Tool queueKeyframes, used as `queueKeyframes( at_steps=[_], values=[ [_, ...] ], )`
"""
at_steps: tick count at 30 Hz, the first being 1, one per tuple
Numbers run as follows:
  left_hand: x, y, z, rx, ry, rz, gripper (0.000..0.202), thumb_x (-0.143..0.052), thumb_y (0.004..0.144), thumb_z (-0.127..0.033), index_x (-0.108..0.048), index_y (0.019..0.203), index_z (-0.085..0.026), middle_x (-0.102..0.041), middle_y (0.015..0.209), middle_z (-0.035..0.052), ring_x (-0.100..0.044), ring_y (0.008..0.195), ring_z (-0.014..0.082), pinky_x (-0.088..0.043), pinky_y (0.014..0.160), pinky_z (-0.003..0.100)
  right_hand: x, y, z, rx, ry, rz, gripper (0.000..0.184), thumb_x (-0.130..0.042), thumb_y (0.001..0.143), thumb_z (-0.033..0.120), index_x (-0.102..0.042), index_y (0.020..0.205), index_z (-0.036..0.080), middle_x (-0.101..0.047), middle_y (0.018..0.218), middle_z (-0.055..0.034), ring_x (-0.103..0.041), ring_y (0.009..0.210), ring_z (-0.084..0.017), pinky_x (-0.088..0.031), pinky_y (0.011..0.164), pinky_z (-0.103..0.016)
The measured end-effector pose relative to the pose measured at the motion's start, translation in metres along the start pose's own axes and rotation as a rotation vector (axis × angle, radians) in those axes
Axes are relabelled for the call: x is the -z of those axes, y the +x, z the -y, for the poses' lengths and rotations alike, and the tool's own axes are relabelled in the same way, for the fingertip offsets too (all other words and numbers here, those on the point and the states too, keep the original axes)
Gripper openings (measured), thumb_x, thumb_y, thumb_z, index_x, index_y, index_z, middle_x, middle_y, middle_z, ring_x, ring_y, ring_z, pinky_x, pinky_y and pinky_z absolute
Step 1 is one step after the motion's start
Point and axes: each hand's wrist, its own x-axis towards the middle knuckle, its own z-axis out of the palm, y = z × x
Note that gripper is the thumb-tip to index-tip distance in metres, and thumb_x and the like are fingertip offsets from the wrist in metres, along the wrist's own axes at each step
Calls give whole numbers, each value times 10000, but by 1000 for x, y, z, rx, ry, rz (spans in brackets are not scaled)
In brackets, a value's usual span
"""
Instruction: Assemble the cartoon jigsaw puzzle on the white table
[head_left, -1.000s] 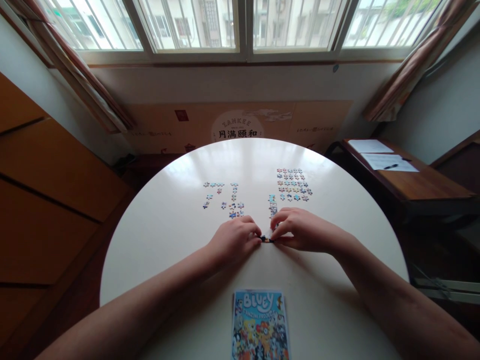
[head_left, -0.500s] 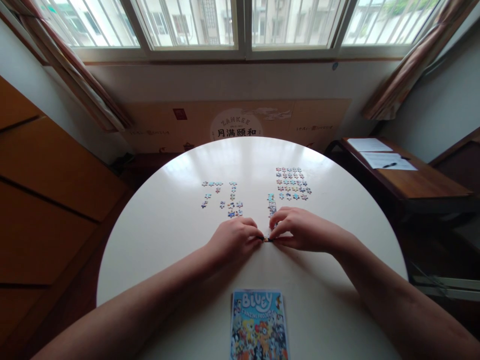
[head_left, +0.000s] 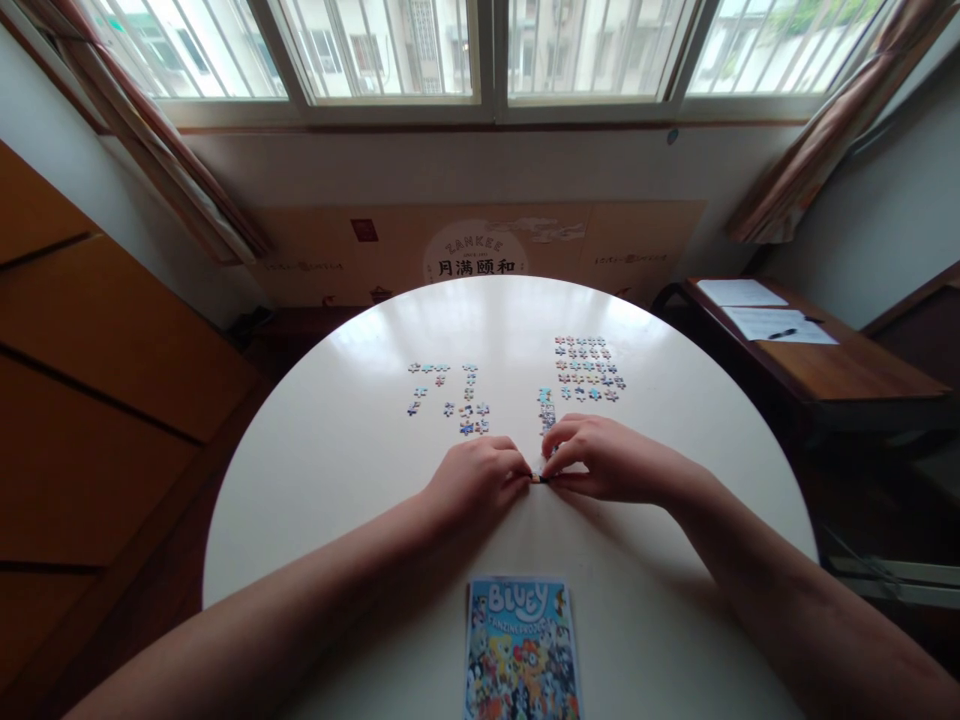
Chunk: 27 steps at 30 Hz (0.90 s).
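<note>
My left hand (head_left: 487,470) and my right hand (head_left: 592,455) meet near the middle of the white table, fingers pinched on small puzzle pieces (head_left: 536,478) at the tabletop. Fingertips cover most of those pieces. Just beyond my right fingers runs a short joined strip of puzzle pieces (head_left: 547,410), its near end hidden by the hand. Loose puzzle pieces (head_left: 474,418) lie spread out beyond my left hand. To the right of the strip, more pieces (head_left: 589,368) sit in close rows.
A colourful Bluey picture sheet (head_left: 523,650) lies at the near side of the round white table (head_left: 315,470). At the right stands a wooden side table (head_left: 862,368) with papers (head_left: 776,324) and a pen. A window and a printed cardboard panel (head_left: 637,230) are beyond.
My left fingers have come slightly closer to the right ones, narrowing the gap over the pieces. The whole view has shifted a little; the other pieces keep their places.
</note>
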Motion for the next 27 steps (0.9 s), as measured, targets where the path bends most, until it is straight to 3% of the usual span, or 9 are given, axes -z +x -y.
queueKeyframes(
  at_steps=[5,8,13,18,27],
  values=[
    [0,-1,0,-28,23,10,151,-643,921,-263,-787,955,-234,-760,969,36,-699,856,192,-551,761,324,-1,0,0,11,-3,-2,137,-729,884,210,-816,956,286,-758,972,-16,-657,858,-156,-481,784,-306],
    [12,-2,6,-40,64,-52,188,-618,963,-326,-776,999,-231,-761,994,42,-696,884,203,-550,760,335,0,0,1,21,-3,-11,119,-730,896,241,-813,969,284,-759,979,-27,-664,858,-163,-488,787,-318],
    [40,-1,43,154,231,-227,201,-584,976,-276,-780,971,-230,-748,1007,58,-663,944,231,-540,819,368,4,-1,0,39,12,-95,134,-721,901,214,-801,994,268,-759,1021,-46,-679,906,-184,-514,830,-350],
    [42,5,75,245,262,-179,235,-571,970,-251,-780,1078,-239,-707,1030,73,-603,1034,259,-525,874,379,3,-1,-5,23,16,-134,140,-683,922,180,-788,980,251,-760,993,-43,-687,906,-179,-529,831,-349],
    [35,12,75,218,290,-127,221,-588,959,-257,-799,1026,-262,-671,1065,76,-546,1037,262,-499,877,363,1,-1,-5,31,28,-205,146,-648,949,200,-787,971,240,-756,956,-50,-685,861,-171,-533,775,-322]
  ],
)
